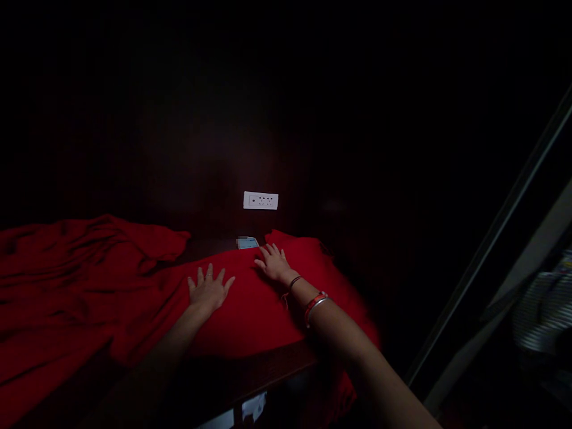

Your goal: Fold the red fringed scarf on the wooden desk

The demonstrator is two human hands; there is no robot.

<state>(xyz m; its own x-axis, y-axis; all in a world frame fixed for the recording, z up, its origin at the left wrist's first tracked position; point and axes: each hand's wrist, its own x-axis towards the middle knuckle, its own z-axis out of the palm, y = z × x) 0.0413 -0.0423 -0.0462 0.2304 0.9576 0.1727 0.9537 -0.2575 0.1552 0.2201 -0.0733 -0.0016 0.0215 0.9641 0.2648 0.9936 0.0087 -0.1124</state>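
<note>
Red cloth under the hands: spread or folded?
Spread: the red cloth lies smooth between the left hand and right hand. Wrinkled and bunched further left; layers underneath, cannot tell.

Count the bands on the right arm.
3: black band at the wrist, red band further up, silver band just beyond it. More may be hidden underneath.
</note>
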